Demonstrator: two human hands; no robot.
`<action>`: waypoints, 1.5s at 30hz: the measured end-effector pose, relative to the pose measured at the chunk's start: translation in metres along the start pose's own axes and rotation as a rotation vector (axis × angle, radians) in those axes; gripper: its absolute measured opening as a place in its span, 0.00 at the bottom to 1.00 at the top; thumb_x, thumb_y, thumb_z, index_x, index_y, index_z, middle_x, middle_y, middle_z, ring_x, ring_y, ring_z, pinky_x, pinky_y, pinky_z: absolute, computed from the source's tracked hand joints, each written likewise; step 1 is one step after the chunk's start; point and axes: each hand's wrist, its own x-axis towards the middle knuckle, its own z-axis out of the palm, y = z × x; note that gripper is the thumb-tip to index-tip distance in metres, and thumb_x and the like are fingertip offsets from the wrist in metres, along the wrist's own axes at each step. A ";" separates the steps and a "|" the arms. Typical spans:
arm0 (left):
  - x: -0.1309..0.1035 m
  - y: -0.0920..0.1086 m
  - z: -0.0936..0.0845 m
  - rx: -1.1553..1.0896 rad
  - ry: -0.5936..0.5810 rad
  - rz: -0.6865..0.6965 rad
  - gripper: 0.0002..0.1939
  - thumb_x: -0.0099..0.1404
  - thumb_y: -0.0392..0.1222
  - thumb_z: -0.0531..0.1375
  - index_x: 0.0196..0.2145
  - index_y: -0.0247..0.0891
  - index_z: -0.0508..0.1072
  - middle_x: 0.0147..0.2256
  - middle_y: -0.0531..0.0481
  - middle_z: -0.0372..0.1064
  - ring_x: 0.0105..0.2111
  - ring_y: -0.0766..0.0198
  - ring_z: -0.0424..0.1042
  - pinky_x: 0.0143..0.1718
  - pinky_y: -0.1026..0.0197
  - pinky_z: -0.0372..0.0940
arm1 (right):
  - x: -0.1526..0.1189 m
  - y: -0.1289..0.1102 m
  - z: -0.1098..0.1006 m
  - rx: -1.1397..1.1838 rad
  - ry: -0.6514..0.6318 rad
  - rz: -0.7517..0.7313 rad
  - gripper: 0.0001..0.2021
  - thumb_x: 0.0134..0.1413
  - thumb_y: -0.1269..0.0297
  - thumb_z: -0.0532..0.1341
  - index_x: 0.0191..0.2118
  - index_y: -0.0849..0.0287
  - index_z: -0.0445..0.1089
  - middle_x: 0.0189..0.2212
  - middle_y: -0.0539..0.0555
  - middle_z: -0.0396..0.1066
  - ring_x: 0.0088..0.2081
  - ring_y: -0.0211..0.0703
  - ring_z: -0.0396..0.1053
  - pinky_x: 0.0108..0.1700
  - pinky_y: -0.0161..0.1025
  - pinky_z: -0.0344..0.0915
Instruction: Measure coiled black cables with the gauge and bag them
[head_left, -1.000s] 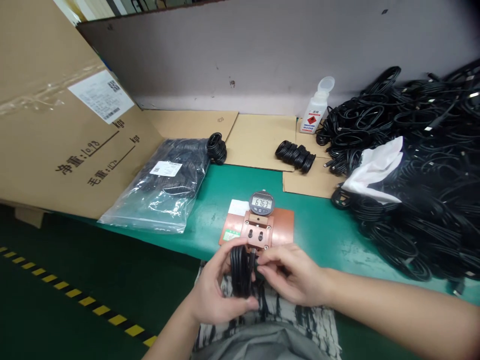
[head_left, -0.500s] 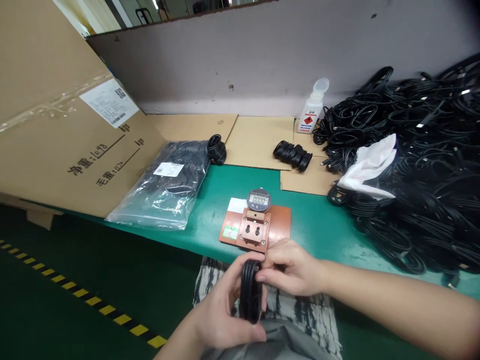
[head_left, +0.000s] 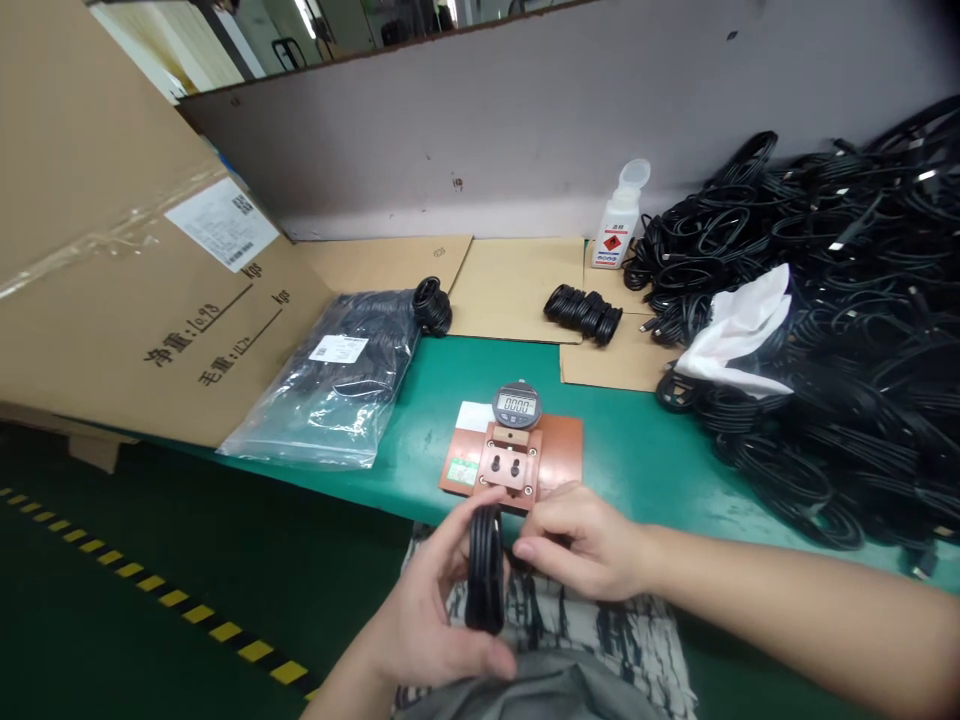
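Observation:
A coiled black cable [head_left: 486, 570] stands on edge in my left hand [head_left: 431, 610], its fingers and thumb wrapped round the coil. Just right of it is my right hand [head_left: 581, 540], with fingers curled and pressed together; whatever they may pinch is hidden. That hand sits at the front edge of a reddish-brown gauge fixture [head_left: 551, 450]. On the fixture is a round digital dial gauge [head_left: 517, 404], and its display seems to read 0.000.
A big cardboard box [head_left: 97, 330] and a clear bag of black cables [head_left: 337, 390] lie left. Small cable coils [head_left: 583, 314] rest on cardboard sheets at the back. A white bottle [head_left: 618, 225], a large black cable heap [head_left: 817, 330] and a white cloth [head_left: 739, 335] occupy the right.
My left hand has shifted slightly left with the coiled cable, opening a small gap from my right hand. My right hand stays close to the fixture's front edge.

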 end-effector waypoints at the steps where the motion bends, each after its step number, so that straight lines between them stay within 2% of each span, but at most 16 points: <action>1: 0.002 0.006 -0.007 0.024 0.031 0.025 0.55 0.46 0.54 0.75 0.66 0.42 0.56 0.29 0.52 0.70 0.26 0.61 0.72 0.34 0.59 0.70 | 0.000 0.000 0.000 -0.018 -0.008 0.000 0.16 0.63 0.66 0.57 0.23 0.60 0.64 0.16 0.45 0.58 0.19 0.32 0.52 0.24 0.33 0.51; 5: 0.029 0.049 -0.043 0.307 0.230 0.115 0.46 0.55 0.54 0.71 0.65 0.42 0.57 0.35 0.48 0.71 0.33 0.58 0.74 0.35 0.60 0.70 | 0.001 -0.001 0.001 -0.057 -0.037 0.013 0.17 0.63 0.67 0.56 0.21 0.59 0.58 0.16 0.44 0.54 0.20 0.32 0.49 0.24 0.34 0.48; 7: 0.055 0.074 -0.061 0.557 0.364 0.120 0.39 0.58 0.52 0.69 0.63 0.41 0.59 0.40 0.46 0.71 0.40 0.55 0.73 0.42 0.57 0.70 | 0.002 -0.001 0.002 -0.059 -0.042 0.016 0.18 0.63 0.67 0.55 0.21 0.58 0.56 0.17 0.44 0.52 0.20 0.32 0.48 0.24 0.34 0.47; 9: 0.087 0.093 -0.077 0.815 0.398 0.082 0.39 0.60 0.53 0.67 0.63 0.42 0.58 0.44 0.44 0.71 0.42 0.53 0.73 0.43 0.54 0.71 | 0.002 -0.002 0.002 -0.067 -0.036 0.006 0.18 0.63 0.67 0.55 0.21 0.58 0.54 0.17 0.44 0.51 0.20 0.32 0.47 0.24 0.34 0.46; 11: 0.125 0.104 -0.087 1.140 0.361 0.071 0.41 0.61 0.54 0.64 0.66 0.40 0.54 0.52 0.40 0.68 0.45 0.51 0.73 0.45 0.52 0.70 | 0.003 -0.001 0.003 -0.074 -0.031 -0.005 0.17 0.63 0.67 0.55 0.21 0.58 0.55 0.16 0.44 0.52 0.20 0.32 0.47 0.23 0.34 0.46; 13: 0.164 0.109 -0.092 1.515 0.276 0.126 0.42 0.64 0.52 0.61 0.67 0.34 0.50 0.59 0.35 0.62 0.53 0.49 0.69 0.53 0.52 0.66 | 0.003 0.000 0.003 -0.078 -0.032 -0.015 0.17 0.63 0.66 0.54 0.21 0.58 0.57 0.16 0.44 0.53 0.20 0.32 0.48 0.23 0.34 0.46; 16: 0.219 0.111 -0.094 1.705 0.208 0.138 0.39 0.60 0.49 0.64 0.64 0.30 0.58 0.59 0.31 0.61 0.60 0.42 0.61 0.61 0.46 0.55 | 0.003 0.001 0.004 -0.099 -0.030 -0.010 0.17 0.62 0.66 0.54 0.21 0.58 0.58 0.16 0.45 0.55 0.20 0.33 0.49 0.23 0.35 0.48; 19: 0.260 0.113 -0.100 1.824 0.111 0.095 0.40 0.50 0.52 0.70 0.57 0.29 0.67 0.62 0.28 0.57 0.65 0.35 0.50 0.66 0.36 0.32 | 0.003 0.002 0.004 -0.124 -0.023 0.003 0.17 0.61 0.65 0.55 0.21 0.58 0.57 0.16 0.46 0.56 0.20 0.33 0.49 0.23 0.34 0.48; 22: 0.281 0.117 -0.110 1.899 0.006 0.007 0.44 0.47 0.54 0.71 0.58 0.30 0.68 0.63 0.27 0.58 0.66 0.32 0.48 0.63 0.30 0.21 | 0.003 0.002 0.004 -0.133 -0.021 0.009 0.16 0.61 0.65 0.55 0.21 0.57 0.57 0.16 0.46 0.57 0.20 0.33 0.50 0.23 0.33 0.49; 27: 0.287 0.117 -0.120 1.902 -0.221 -0.043 0.37 0.55 0.48 0.67 0.62 0.44 0.65 0.62 0.41 0.63 0.64 0.45 0.57 0.65 0.36 0.24 | 0.003 0.003 0.003 -0.125 -0.019 0.007 0.15 0.59 0.65 0.56 0.21 0.57 0.56 0.17 0.45 0.57 0.19 0.32 0.51 0.22 0.32 0.48; 30: 0.286 0.116 -0.122 1.886 -0.247 -0.048 0.32 0.57 0.46 0.65 0.59 0.42 0.68 0.62 0.39 0.64 0.63 0.44 0.57 0.65 0.35 0.23 | 0.004 0.003 0.002 -0.124 -0.010 0.006 0.15 0.59 0.65 0.56 0.22 0.57 0.56 0.16 0.45 0.57 0.19 0.32 0.51 0.22 0.32 0.49; 33: 0.286 0.117 -0.117 1.857 -0.190 -0.065 0.37 0.53 0.46 0.68 0.59 0.36 0.67 0.61 0.31 0.63 0.63 0.35 0.57 0.62 0.27 0.26 | 0.005 0.003 0.002 -0.132 0.001 -0.001 0.15 0.58 0.65 0.56 0.21 0.57 0.55 0.16 0.45 0.57 0.19 0.32 0.51 0.22 0.32 0.48; 36: 0.289 0.116 -0.096 1.772 -0.169 0.003 0.39 0.55 0.44 0.66 0.62 0.35 0.63 0.64 0.33 0.59 0.65 0.37 0.54 0.65 0.30 0.31 | 0.005 0.002 0.002 -0.148 0.001 -0.002 0.16 0.57 0.64 0.56 0.20 0.57 0.54 0.16 0.45 0.56 0.18 0.32 0.51 0.21 0.32 0.48; 39: 0.299 0.106 -0.061 1.632 -0.161 0.098 0.28 0.67 0.44 0.56 0.62 0.36 0.63 0.64 0.38 0.60 0.63 0.49 0.58 0.66 0.45 0.46 | 0.005 0.002 0.001 -0.166 -0.004 0.001 0.17 0.58 0.63 0.56 0.20 0.56 0.54 0.15 0.45 0.56 0.18 0.33 0.51 0.20 0.33 0.48; 41: 0.308 0.097 -0.040 1.536 -0.151 0.100 0.21 0.71 0.44 0.53 0.58 0.34 0.67 0.57 0.38 0.67 0.56 0.53 0.68 0.59 0.49 0.59 | 0.005 0.003 0.002 -0.184 0.004 -0.002 0.17 0.57 0.63 0.57 0.20 0.56 0.54 0.15 0.45 0.56 0.18 0.33 0.51 0.20 0.33 0.48; 45: 0.325 0.078 -0.021 1.389 -0.132 0.024 0.15 0.69 0.45 0.60 0.49 0.34 0.72 0.47 0.43 0.73 0.44 0.56 0.74 0.47 0.48 0.69 | 0.005 0.003 0.002 -0.216 0.007 -0.005 0.17 0.58 0.63 0.58 0.20 0.57 0.55 0.15 0.45 0.56 0.17 0.33 0.53 0.19 0.31 0.48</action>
